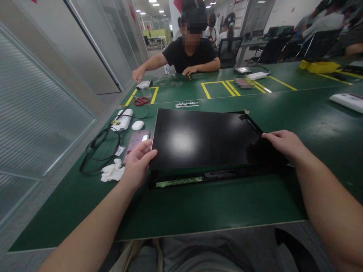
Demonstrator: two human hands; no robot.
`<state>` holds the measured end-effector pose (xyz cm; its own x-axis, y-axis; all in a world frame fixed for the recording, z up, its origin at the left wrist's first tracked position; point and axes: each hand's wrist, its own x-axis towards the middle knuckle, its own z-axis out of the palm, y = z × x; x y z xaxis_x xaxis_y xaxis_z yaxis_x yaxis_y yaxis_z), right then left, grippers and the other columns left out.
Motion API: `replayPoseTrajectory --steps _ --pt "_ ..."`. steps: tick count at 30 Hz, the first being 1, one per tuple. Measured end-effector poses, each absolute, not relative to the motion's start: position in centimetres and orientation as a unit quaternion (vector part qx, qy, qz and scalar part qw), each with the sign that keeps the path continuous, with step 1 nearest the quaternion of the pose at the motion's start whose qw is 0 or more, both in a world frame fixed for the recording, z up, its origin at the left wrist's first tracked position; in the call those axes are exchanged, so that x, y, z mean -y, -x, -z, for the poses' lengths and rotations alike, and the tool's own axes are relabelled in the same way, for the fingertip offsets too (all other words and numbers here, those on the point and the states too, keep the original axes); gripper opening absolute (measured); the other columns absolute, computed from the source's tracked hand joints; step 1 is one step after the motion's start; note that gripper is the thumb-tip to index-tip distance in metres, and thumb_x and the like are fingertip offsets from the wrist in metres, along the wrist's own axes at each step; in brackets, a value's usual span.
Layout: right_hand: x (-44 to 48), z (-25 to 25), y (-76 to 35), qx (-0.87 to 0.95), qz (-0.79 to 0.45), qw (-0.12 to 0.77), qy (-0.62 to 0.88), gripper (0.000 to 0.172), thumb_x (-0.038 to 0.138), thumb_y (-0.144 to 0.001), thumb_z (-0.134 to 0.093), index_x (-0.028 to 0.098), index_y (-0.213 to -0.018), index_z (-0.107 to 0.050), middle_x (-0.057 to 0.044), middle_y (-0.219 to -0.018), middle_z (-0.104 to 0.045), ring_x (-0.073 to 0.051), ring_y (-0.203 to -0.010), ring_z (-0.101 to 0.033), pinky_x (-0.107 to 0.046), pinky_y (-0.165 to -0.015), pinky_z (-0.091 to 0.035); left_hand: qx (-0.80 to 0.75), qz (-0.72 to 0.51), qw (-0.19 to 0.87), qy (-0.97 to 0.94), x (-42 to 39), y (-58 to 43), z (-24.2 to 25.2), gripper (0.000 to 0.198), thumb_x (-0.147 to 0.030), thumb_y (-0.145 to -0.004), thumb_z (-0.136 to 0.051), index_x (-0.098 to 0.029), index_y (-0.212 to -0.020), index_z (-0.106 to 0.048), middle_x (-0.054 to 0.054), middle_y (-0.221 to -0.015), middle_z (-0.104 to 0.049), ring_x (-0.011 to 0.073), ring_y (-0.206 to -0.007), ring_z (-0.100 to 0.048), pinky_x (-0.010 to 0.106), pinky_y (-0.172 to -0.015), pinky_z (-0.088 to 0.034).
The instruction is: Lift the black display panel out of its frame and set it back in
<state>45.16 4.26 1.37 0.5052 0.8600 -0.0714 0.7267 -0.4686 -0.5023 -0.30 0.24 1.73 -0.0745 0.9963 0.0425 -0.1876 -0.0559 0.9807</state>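
A glossy black display panel (204, 141) is held between my two hands, slightly raised and skewed over a dark frame (227, 175) on the green table. My left hand (138, 160) grips the panel's left edge, thumb on top and fingers beneath. At the right edge my right hand (285, 143) pinches the panel, or the panel together with the frame; I cannot tell which. Along the frame's near side a green circuit strip (179, 182) shows. A small tab (246, 112) sticks up at the far right corner. The rest of the frame lies hidden under the panel.
Left of the panel lie a phone (136, 142), crumpled tissue (112, 170), a white case (138, 125), a white power bank (122, 120) and black cable (92, 145). Red scissors (141, 101) and white strips (187, 104) lie farther back. Across the table (181, 215) sits a person (193, 53).
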Motion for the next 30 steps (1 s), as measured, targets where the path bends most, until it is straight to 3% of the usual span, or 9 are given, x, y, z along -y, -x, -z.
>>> replayPoseTrajectory --steps 8,17,24,30 --pt "-4.0 -1.2 -45.6 0.463 -0.186 0.226 0.837 0.018 0.037 -0.081 -0.068 0.022 -0.078 -0.078 -0.010 -0.094 -0.080 -0.031 -0.099 -0.072 -0.044 -0.096 -0.054 -0.464 -0.563 0.526 -0.436 -0.1 0.1 -2.0 0.037 -0.023 -0.060 -0.087 -0.019 -0.095 -0.074 0.004 -0.074 -0.077 0.0247 -0.075 -0.076 0.030 -0.061 -0.058" --pt "-4.4 -0.9 -46.3 0.498 -0.155 0.175 0.835 0.024 0.039 -0.083 -0.067 0.020 -0.086 -0.082 -0.011 -0.097 -0.080 -0.031 -0.100 -0.071 -0.043 -0.095 -0.053 -0.497 -0.542 0.547 -0.400 -0.4 0.4 -1.2 0.037 -0.020 -0.058 -0.083 -0.016 -0.093 -0.074 0.002 -0.072 -0.076 0.0228 -0.068 -0.073 0.030 -0.062 -0.058" --pt "-4.4 -1.0 -46.4 0.488 -0.160 0.173 0.840 0.030 0.040 -0.080 -0.065 0.018 -0.088 -0.083 -0.011 -0.094 -0.080 -0.030 -0.096 -0.072 -0.039 -0.088 -0.055 -0.530 -0.481 0.575 -0.397 -0.4 0.6 -1.4 0.048 -0.023 -0.061 -0.088 -0.015 -0.106 -0.073 0.005 -0.087 -0.080 0.0245 -0.087 -0.077 0.029 -0.073 -0.059" --pt "-4.4 -1.0 -46.5 0.490 -0.159 0.179 0.838 0.030 0.041 -0.079 -0.064 0.018 -0.088 -0.083 -0.011 -0.093 -0.080 -0.030 -0.093 -0.072 -0.040 -0.087 -0.054 -0.517 -0.484 0.577 -0.406 -0.6 0.9 -0.8 0.067 -0.018 -0.064 -0.087 -0.015 -0.128 -0.068 0.001 -0.081 -0.079 0.0216 -0.076 -0.077 0.029 -0.071 -0.060"
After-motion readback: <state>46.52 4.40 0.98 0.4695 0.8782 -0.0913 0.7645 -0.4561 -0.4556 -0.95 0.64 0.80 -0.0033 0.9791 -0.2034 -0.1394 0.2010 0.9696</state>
